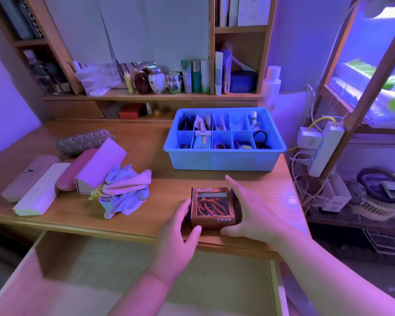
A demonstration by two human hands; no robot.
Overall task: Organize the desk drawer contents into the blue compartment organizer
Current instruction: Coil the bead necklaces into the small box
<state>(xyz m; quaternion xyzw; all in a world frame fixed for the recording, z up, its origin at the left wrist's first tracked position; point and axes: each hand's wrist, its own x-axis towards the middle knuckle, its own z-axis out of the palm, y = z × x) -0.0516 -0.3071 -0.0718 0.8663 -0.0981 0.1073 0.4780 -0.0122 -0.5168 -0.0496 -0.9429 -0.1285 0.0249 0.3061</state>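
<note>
With the left hand [180,226] and right hand [249,210] clasping the small brown windowed box of red beads [214,207] between them, lift it level toward the blue plastic compartment organizer [224,160] just beyond the grip.

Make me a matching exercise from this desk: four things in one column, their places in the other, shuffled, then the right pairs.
Things:
1. bead box
2. blue organizer
3. crumpled cloth
4. patterned pouch

Places:
A. behind the row of long cases, far left
B. between the two hands, at the desk's front edge
C. back right of the desk
D. beside the open-ended white box, mid-desk

Pairs: 1-B, 2-C, 3-D, 4-A
</note>
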